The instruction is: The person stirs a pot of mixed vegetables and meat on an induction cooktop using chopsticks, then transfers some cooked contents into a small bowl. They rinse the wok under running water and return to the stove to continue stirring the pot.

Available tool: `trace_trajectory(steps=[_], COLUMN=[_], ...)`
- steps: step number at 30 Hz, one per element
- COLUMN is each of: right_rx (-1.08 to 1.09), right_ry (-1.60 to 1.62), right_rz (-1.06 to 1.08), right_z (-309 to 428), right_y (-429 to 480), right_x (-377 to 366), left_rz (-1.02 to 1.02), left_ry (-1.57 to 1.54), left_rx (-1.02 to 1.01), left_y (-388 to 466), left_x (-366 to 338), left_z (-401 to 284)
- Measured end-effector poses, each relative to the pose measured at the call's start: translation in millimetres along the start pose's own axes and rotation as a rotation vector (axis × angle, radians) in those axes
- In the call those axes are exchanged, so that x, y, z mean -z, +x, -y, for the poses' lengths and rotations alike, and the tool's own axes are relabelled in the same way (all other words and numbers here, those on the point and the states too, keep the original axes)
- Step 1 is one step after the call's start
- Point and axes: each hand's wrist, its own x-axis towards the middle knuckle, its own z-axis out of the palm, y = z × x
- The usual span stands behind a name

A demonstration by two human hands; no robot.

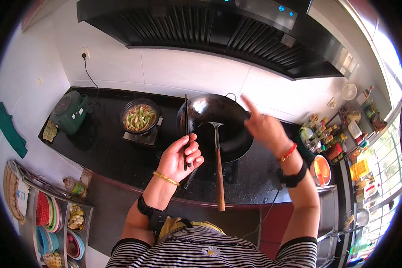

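Note:
My left hand [181, 155] is closed around a pair of black chopsticks [186, 117], held upright before the left side of a large dark wok [234, 144]. A metal spatula with a wooden handle [220, 181] lies in the wok, its handle sticking out over the counter's front edge. Above the wok's right rim is my right hand [264, 129], slightly blurred, a finger extended and nothing seen in it. Left of the wok, a black pot of food with green vegetable pieces [140, 118] sits on a small burner [142, 137].
A dark green appliance [69, 112] stands at the counter's left end. Seasoning bottles [321, 134] and an orange bowl [321, 171] are at the right, near a sink [328, 201]. A black range hood [207, 30] hangs above. Shelves with baskets [43, 209] stand lower left.

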Motion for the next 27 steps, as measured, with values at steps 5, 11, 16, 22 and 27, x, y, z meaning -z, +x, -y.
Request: trace_trajectory(steps=[5,11,16,22,27], right_rx=[0.016,0.056,0.177,0.224,0.171], right_ry=[0.409,0.611,0.562,0.515,0.588], right_rz=[0.056,-0.072,-0.202,-0.350,-0.209], right_z=[38,68,86,100,121], right_y=[-54,-75,-78,-63,-52], right_x=[-54,-60,-69,-79,-78], left_rz=[-0.058,-0.159,-0.080,-0.069,-0.122], left_ry=[0.073,0.234,0.177,0.106,0.110], left_rx=[0.061,0.025,-0.037,-0.080,-0.081], left_y=[7,18,17,10,2], left_x=[4,15,19,20,72], left_z=[14,33,52,53,-21])
